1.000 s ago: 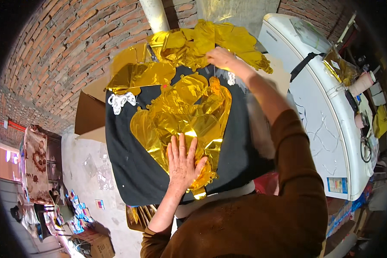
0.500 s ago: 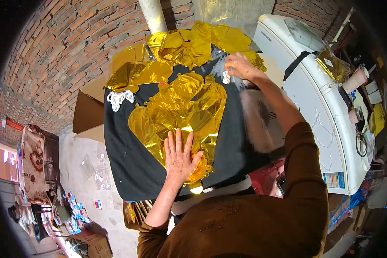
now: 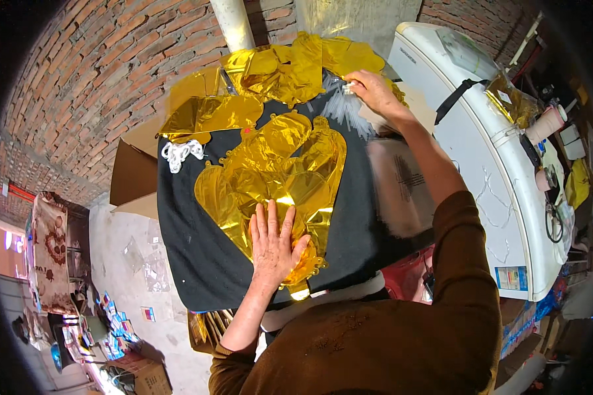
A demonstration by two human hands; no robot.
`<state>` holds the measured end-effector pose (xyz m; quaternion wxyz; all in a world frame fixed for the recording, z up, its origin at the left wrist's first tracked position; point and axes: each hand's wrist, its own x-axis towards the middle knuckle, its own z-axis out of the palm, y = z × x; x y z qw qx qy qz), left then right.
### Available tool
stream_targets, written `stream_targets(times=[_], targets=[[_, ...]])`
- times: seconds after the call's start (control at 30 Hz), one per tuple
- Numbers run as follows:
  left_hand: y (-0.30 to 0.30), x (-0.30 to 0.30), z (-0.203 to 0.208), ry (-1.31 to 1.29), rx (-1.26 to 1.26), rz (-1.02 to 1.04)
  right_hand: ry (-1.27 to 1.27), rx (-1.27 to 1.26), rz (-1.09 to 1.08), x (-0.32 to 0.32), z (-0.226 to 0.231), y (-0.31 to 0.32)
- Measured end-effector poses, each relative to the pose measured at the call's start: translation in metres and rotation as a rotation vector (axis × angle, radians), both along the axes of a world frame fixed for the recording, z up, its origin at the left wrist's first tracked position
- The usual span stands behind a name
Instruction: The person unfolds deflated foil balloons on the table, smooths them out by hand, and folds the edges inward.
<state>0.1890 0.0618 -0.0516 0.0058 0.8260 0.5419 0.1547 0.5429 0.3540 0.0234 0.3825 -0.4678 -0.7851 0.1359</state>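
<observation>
My left hand [image 3: 272,245] lies flat with its fingers spread on a stack of shiny gold foil balloons [image 3: 290,135] at the middle of the black-covered table [image 3: 197,257]. Toward the back right of the table, my right hand [image 3: 377,93] has its fingers closed on a small white bundle [image 3: 348,87], mostly hidden by the fingertips. Just below that hand a heap of thin clear plastic straws [image 3: 344,110] fans out. A loose white coil [image 3: 182,155], like ribbon, sits at the table's left edge.
More gold foil balloons [image 3: 277,72] cover the back of the table. A cardboard box [image 3: 135,172] stands at the left, against the brick wall [image 3: 92,85]. To the right a white chest freezer [image 3: 471,164] carries tape rolls [image 3: 545,125] and scissors [image 3: 553,220].
My right hand has moved slightly up and away, and the white bundle has gone up with it, uncovering more of the straws. My left hand has stayed on the gold foil.
</observation>
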Motion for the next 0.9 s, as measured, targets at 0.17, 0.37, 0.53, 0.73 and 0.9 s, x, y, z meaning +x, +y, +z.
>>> stream_targets(times=[0.17, 0.37, 0.53, 0.73, 0.9], targets=[[0.003, -0.001, 0.000, 0.000, 0.007, 0.001, -0.368, 0.044, 0.099, 0.004, -0.006, -0.008], [0.004, 0.000, -0.001, -0.006, 0.024, -0.010, -0.291, 0.049, -0.118, 0.022, -0.018, -0.004], [0.000, -0.001, -0.003, -0.003, 0.014, 0.004, -0.437, -0.018, -0.182, -0.001, -0.042, -0.004], [0.002, 0.000, -0.002, -0.009, 0.019, -0.002, -0.596, 0.153, -0.224, -0.014, -0.056, -0.001], [0.000, -0.002, -0.004, -0.012, 0.025, 0.004, -0.580, 0.234, -0.223, -0.020, -0.067, -0.001]])
